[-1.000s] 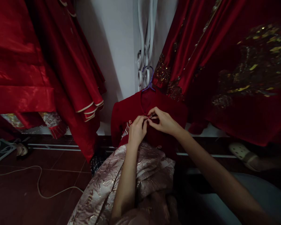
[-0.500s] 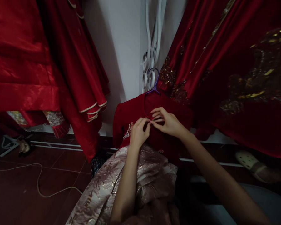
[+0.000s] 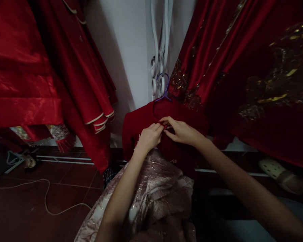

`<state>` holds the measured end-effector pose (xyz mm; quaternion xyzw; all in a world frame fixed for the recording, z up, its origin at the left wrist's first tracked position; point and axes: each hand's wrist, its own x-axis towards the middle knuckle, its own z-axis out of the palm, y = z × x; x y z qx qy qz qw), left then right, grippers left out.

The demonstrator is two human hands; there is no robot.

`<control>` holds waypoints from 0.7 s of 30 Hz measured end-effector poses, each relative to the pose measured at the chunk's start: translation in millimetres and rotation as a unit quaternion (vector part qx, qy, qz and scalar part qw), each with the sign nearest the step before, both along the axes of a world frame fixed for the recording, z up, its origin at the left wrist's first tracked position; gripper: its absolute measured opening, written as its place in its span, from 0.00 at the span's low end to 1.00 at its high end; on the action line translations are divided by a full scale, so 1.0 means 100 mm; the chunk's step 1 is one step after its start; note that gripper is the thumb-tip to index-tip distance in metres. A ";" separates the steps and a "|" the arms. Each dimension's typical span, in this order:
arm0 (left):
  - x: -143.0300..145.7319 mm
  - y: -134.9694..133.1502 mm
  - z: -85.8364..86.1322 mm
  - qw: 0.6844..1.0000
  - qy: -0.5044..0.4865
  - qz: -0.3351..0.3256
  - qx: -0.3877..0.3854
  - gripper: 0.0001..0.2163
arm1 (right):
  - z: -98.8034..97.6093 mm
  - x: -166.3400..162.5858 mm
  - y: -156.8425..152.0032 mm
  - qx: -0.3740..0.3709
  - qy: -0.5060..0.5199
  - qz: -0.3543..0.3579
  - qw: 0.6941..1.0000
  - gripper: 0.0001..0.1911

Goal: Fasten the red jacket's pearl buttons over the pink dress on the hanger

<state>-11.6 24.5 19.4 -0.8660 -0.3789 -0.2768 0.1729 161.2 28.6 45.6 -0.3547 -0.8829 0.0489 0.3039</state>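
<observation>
A dark red long-sleeved garment [image 3: 134, 122], like a jacket or dress top, hangs on a purple hanger [image 3: 164, 97] in front of me. My left hand [image 3: 150, 136] is closed, its fingertips pinching the garment's front just below the neckline. Touching the same spot, my right hand [image 3: 182, 132] has thumb and fingers pinched together on the front edge. Something small and shiny shows between the fingertips, too small to make out. A beaded ornament sits partly hidden behind my left wrist. Below my hands lies a bunched pinkish brocade cloth [image 3: 164, 191] with a metallic sheen.
Red satin garments [image 3: 20, 67] hang at the left. Sequined red clothing [image 3: 217, 57] hangs at the right. Behind the hanger is a white scrolled metal stand [image 3: 155, 64]. A pale cable [image 3: 48, 198] crosses the tiled floor. A clog shoe [image 3: 271, 168] lies at the right.
My left hand has turned, its fingers now folded closer over the pinched spot, and its forearm has swung left. My right hand stays at the garment's front. The view has shifted slightly.
</observation>
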 end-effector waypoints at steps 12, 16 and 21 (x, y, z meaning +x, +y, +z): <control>0.06 0.09 0.02 0.995 -0.076 -0.045 -0.040 0.06 | -0.20 -0.02 0.15 0.010 0.157 -0.029 0.987 0.26; 0.22 0.06 -0.19 0.948 -0.288 -0.067 -0.116 0.06 | -0.38 -0.10 0.23 0.012 0.249 -0.076 0.965 0.22; 0.30 -0.01 -0.52 0.883 -0.418 -0.102 -0.186 0.14 | -0.47 -0.11 0.33 -0.001 0.271 -0.126 0.954 0.17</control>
